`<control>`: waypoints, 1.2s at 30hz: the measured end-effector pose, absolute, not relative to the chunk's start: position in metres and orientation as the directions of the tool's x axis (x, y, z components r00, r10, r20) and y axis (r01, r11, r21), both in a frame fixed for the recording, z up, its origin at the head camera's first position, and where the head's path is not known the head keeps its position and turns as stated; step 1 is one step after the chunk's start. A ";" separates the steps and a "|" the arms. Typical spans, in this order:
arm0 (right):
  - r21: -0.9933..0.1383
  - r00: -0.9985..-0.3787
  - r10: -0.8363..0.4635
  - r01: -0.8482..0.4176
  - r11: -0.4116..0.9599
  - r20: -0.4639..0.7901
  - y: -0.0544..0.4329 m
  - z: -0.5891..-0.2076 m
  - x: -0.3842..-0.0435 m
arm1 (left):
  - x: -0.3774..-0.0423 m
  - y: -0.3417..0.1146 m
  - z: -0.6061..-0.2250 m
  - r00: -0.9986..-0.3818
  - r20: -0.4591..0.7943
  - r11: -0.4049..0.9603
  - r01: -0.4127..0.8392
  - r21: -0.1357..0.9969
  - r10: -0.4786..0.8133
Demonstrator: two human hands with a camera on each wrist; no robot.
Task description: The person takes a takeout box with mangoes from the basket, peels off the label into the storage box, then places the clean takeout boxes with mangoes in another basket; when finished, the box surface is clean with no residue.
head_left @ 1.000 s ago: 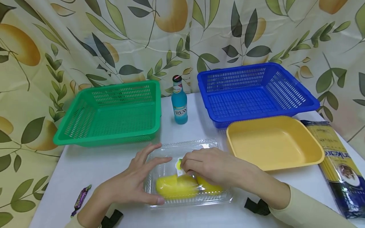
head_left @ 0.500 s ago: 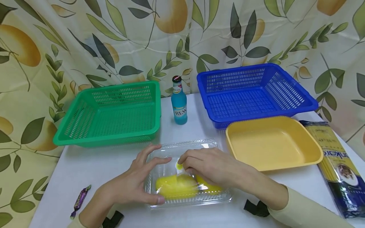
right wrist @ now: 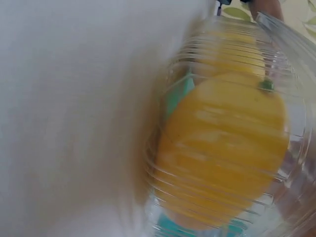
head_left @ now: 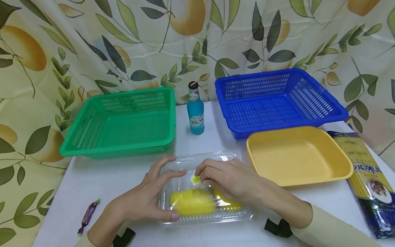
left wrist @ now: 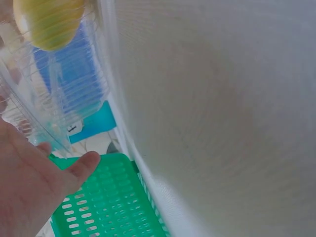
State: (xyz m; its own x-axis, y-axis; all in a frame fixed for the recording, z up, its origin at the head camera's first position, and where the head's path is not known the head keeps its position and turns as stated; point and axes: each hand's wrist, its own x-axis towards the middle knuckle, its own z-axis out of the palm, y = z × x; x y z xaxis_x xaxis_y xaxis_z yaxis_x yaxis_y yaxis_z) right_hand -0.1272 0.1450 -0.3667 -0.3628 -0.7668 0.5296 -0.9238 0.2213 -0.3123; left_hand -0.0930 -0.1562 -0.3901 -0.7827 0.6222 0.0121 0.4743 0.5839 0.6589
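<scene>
A clear plastic clamshell box (head_left: 197,218) lies on the table with yellow fruit (head_left: 192,202) inside. The right wrist view shows one fruit (right wrist: 224,153) with a small green stem spot behind the ribbed wall. My left hand (head_left: 148,192) spreads over the box's left side, thumb at the front edge and fingers reaching to the back rim and lid. With curled fingers, my right hand (head_left: 226,180) pinches at the right edge of a small white-and-yellow sticker (head_left: 195,179) on the lid. The right fingertips are partly hidden. In the left wrist view, the left hand (left wrist: 39,177) shows beside the box.
A green basket (head_left: 117,152) stands back left and a blue basket (head_left: 280,122) back right, with a blue bottle (head_left: 196,116) between. A yellow basin (head_left: 296,161) and a spaghetti pack (head_left: 365,178) are at right. A purple wrapped candy (head_left: 88,216) lies at left.
The sticker's white part below the right fingertips, visible a second ago, no longer shows; its yellow round part shows instead. The right fingers have shifted slightly. The left hand stays in place.
</scene>
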 end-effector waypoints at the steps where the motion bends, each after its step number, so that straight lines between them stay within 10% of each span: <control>1: -0.369 -0.390 -0.749 -0.906 0.208 0.536 0.145 -0.365 -0.128 | -0.093 -0.156 -0.390 -0.784 0.009 0.585 0.471 0.660 0.621; 6: -0.647 -0.550 -0.637 -0.756 0.105 0.540 0.157 -0.348 -0.135 | -0.093 -0.157 -0.388 -0.789 -0.023 0.597 0.446 0.667 0.614; 12: -0.700 -0.624 -0.616 -0.696 0.159 0.481 0.180 -0.335 -0.136 | -0.094 -0.158 -0.387 -0.786 -0.026 0.598 0.448 0.664 0.618; 36: -0.561 -0.618 -0.514 -0.777 0.285 0.595 0.261 -0.324 -0.149 | -0.092 -0.156 -0.385 -0.793 -0.007 0.622 0.473 0.624 0.609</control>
